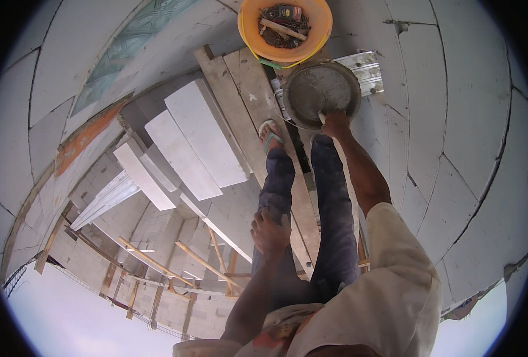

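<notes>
My right hand [336, 124] reaches down into a dark round bucket [354, 76] of wet grey mortar [317, 89]. Its fingers are closed on what looks like a trowel [321, 117]; only a pale end of the handle shows, and the blade is hidden. On my left thigh, just by the knee, rests my left hand [270, 231], holding nothing, its fingers apart on the dark trousers [277, 184]. The bucket's thin wire handle [280, 113] hangs down on its left side.
Beyond the mortar stands an orange bucket [245, 27] with debris and sticks. My sandalled left foot [270, 132] is on wooden planks [246, 89]. Large white blocks [195, 137] are stacked left of them, above a drop with wooden poles [157, 262]. A grey block wall [430, 119] rises at right.
</notes>
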### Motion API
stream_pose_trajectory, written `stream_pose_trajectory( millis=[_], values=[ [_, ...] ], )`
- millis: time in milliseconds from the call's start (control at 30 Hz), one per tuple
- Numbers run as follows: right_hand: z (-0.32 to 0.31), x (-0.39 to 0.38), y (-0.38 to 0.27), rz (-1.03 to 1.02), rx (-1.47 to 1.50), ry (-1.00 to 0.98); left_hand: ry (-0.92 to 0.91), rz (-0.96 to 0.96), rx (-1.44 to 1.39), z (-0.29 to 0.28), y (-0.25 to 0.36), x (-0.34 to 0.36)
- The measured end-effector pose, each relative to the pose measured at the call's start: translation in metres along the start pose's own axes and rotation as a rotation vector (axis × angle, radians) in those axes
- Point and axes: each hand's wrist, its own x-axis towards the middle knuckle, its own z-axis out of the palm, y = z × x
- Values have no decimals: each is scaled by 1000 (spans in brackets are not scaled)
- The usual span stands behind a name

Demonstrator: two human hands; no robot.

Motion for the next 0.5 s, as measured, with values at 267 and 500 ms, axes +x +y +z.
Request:
stream_pose_trajectory(
  millis=[267, 500],
  values=[
    [-88, -65, -11, -338, -321, -150, 24, 9, 5, 5, -1, 0],
    [-64, -161, 3, 111, 244, 303, 20, -4, 5, -1, 4, 5]
  ],
)
